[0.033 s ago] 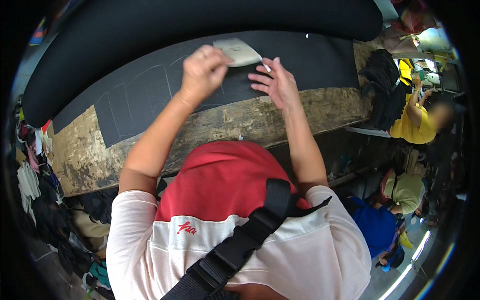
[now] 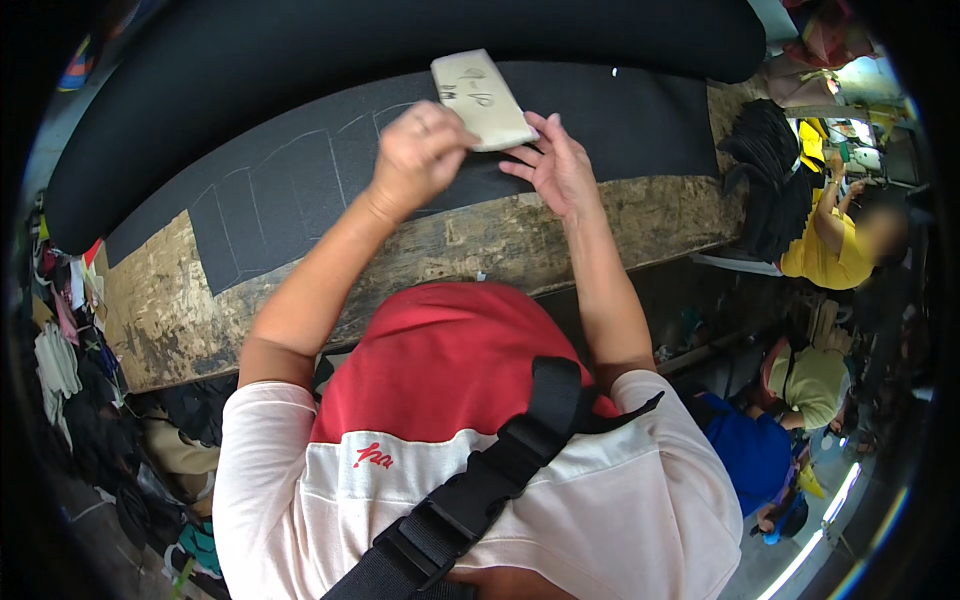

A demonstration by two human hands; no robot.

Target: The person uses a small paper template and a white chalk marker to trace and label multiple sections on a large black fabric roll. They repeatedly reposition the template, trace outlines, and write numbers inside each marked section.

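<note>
A pale cream, four-sided card template (image 2: 485, 100) with dark handwriting on it is held tilted above a dark cloth (image 2: 620, 125). My left hand (image 2: 425, 150) is closed, its thumb and fingers pinching the template's lower left edge. At the template's lower right corner is my right hand (image 2: 560, 170), with the corner between its thumb and fingers. The other fingers of that hand are spread beneath the edge. Thin pale outlines are drawn on the cloth left of my hands. The template hides part of the cloth behind it.
A thick black fabric roll (image 2: 400, 40) lies along the far side of the worn wooden table (image 2: 480, 235). Dark fabric pieces (image 2: 765, 170) are heaped at its right end. People sit at the right, one in a yellow top (image 2: 830, 240). Cloth scraps pile up at the left.
The template has swung from a blurred, flatter angle to a more upright one, its written face now showing. My left hand has shifted slightly right and nearer; my right hand has barely moved.
</note>
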